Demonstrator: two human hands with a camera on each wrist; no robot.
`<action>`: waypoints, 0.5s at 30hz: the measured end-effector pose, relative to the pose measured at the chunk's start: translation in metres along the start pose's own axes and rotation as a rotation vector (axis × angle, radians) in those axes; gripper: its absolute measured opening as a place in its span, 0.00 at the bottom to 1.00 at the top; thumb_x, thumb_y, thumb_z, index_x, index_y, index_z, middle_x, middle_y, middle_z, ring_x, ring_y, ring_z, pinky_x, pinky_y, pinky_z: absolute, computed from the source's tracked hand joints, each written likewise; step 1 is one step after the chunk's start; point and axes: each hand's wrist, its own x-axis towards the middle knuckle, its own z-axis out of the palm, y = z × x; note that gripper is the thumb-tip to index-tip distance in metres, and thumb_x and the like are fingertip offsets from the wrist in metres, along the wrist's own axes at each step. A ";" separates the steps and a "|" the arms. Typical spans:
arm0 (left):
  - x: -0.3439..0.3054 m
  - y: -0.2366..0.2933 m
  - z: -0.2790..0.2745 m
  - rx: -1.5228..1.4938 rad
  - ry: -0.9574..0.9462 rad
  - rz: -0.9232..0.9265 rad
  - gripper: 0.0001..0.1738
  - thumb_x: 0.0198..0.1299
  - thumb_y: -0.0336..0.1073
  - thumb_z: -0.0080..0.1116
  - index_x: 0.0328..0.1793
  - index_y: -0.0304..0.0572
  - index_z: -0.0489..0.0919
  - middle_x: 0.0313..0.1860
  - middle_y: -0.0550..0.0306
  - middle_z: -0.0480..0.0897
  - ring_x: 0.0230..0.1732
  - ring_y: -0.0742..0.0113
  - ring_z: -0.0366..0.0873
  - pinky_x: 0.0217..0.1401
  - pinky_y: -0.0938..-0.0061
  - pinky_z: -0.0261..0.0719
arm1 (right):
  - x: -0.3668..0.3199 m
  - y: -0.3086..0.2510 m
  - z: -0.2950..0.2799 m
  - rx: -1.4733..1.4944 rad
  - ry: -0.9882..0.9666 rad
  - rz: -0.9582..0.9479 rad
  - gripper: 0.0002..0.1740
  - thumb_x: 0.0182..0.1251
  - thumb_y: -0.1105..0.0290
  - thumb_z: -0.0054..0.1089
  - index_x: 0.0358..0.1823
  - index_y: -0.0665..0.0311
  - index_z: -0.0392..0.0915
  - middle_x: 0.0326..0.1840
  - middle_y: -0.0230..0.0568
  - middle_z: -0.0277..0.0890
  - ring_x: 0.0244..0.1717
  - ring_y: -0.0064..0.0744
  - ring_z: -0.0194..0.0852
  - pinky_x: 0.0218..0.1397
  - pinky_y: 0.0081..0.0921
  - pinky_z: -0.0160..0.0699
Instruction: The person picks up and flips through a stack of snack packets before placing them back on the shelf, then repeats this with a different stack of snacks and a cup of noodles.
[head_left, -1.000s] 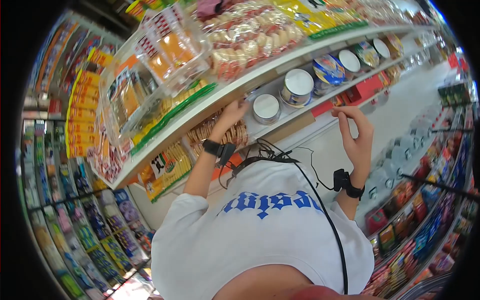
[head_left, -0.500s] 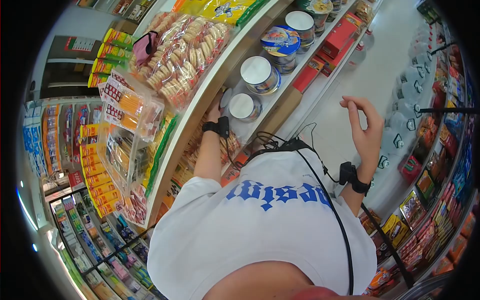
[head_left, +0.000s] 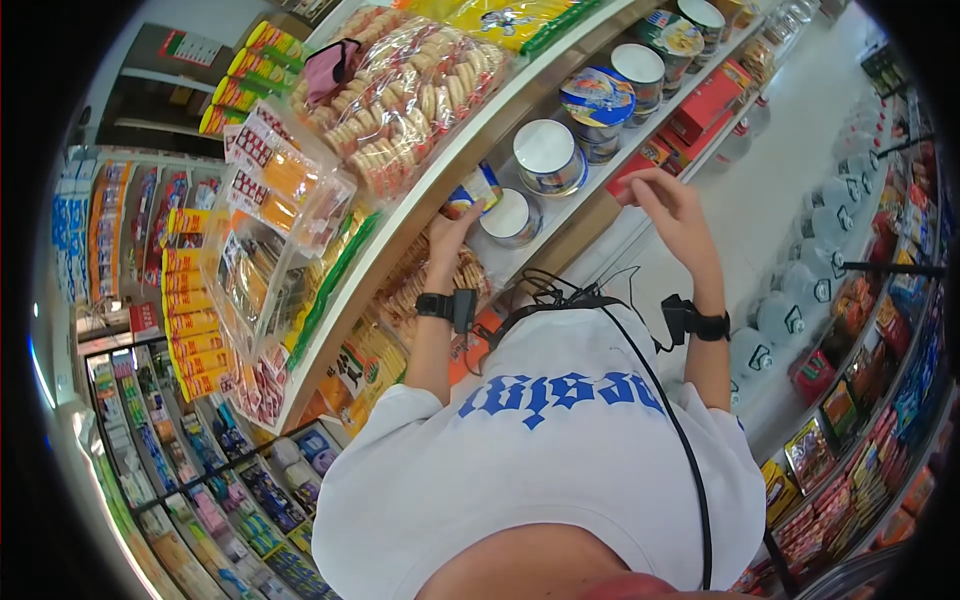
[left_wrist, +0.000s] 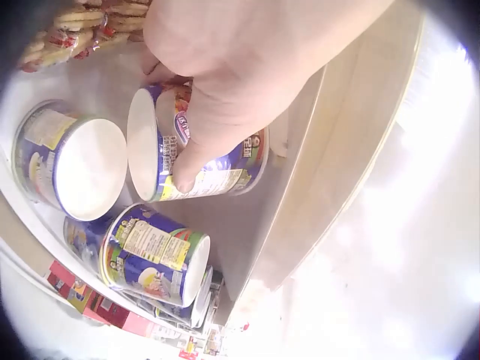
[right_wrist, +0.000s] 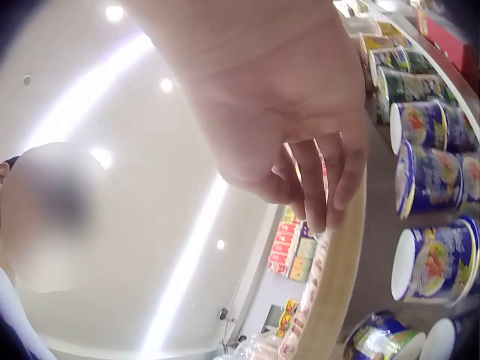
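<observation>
My left hand (head_left: 448, 238) grips a blue instant noodle cup (head_left: 478, 188) on the lower shelf, under the overhanging upper shelf. In the left wrist view the thumb lies along the printed side of this cup (left_wrist: 214, 180), whose white lid faces left; the other fingers are mostly hidden behind it. Right beside it stands another noodle cup (head_left: 508, 216) with a white lid. My right hand (head_left: 672, 215) is raised in front of the shelf with loosely bent fingers and holds nothing. In the right wrist view its fingers (right_wrist: 311, 184) hang over the shelf edge.
More noodle cups (head_left: 550, 155) line the lower shelf, with red boxes (head_left: 705, 105) below. Bagged biscuits (head_left: 410, 110) and clear plastic tubs (head_left: 260, 260) fill the upper shelf, whose thick edge (head_left: 440, 165) overhangs. Large water bottles (head_left: 785, 315) stand across the aisle.
The left hand, earlier reaching in under the upper shelf, now shows with the noodle cup tilted in its grip. The right hand has moved left, closer to the shelf.
</observation>
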 end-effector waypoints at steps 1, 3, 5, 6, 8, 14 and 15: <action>0.003 -0.012 0.000 0.056 0.008 0.106 0.43 0.48 0.44 0.83 0.64 0.28 0.70 0.57 0.47 0.82 0.59 0.64 0.79 0.65 0.71 0.75 | 0.009 0.013 0.008 0.038 -0.073 0.029 0.13 0.78 0.66 0.57 0.50 0.70 0.82 0.41 0.39 0.87 0.47 0.24 0.85 0.52 0.25 0.80; 0.000 -0.028 -0.002 -0.030 -0.152 0.007 0.46 0.46 0.43 0.84 0.65 0.27 0.70 0.60 0.44 0.80 0.60 0.62 0.79 0.66 0.68 0.76 | 0.024 0.038 0.024 -0.088 -0.300 0.092 0.21 0.78 0.61 0.60 0.61 0.70 0.75 0.48 0.42 0.85 0.52 0.27 0.83 0.56 0.26 0.79; -0.010 -0.025 0.000 0.091 -0.154 -0.040 0.52 0.41 0.43 0.86 0.67 0.26 0.66 0.65 0.38 0.77 0.63 0.56 0.79 0.66 0.63 0.78 | 0.035 0.059 0.045 -0.131 -0.447 0.173 0.33 0.75 0.57 0.64 0.72 0.70 0.65 0.55 0.45 0.82 0.55 0.30 0.82 0.60 0.28 0.78; -0.020 -0.016 0.003 0.135 -0.143 -0.008 0.53 0.42 0.44 0.86 0.68 0.26 0.65 0.65 0.38 0.77 0.64 0.55 0.78 0.67 0.63 0.77 | 0.038 0.067 0.059 -0.110 -0.479 0.228 0.40 0.74 0.55 0.66 0.77 0.68 0.58 0.58 0.48 0.81 0.56 0.32 0.81 0.61 0.29 0.78; -0.038 0.002 0.010 0.224 -0.128 0.053 0.55 0.44 0.45 0.85 0.71 0.24 0.63 0.66 0.37 0.76 0.66 0.53 0.77 0.69 0.63 0.75 | 0.043 0.073 0.087 -0.021 -0.491 0.215 0.53 0.71 0.52 0.69 0.83 0.66 0.43 0.64 0.54 0.76 0.59 0.36 0.80 0.63 0.31 0.77; -0.049 -0.009 -0.001 0.274 -0.179 0.220 0.63 0.42 0.43 0.85 0.78 0.27 0.54 0.69 0.36 0.73 0.70 0.50 0.73 0.73 0.59 0.72 | 0.042 0.062 0.122 -0.320 -0.472 -0.004 0.58 0.55 0.45 0.79 0.81 0.61 0.56 0.73 0.71 0.62 0.74 0.60 0.65 0.75 0.42 0.66; -0.052 0.001 -0.005 0.181 -0.214 0.156 0.64 0.41 0.43 0.86 0.78 0.26 0.54 0.70 0.35 0.71 0.72 0.47 0.71 0.75 0.58 0.69 | 0.039 0.064 0.123 -0.301 -0.407 -0.012 0.50 0.55 0.48 0.80 0.76 0.57 0.66 0.68 0.69 0.67 0.70 0.64 0.68 0.73 0.44 0.68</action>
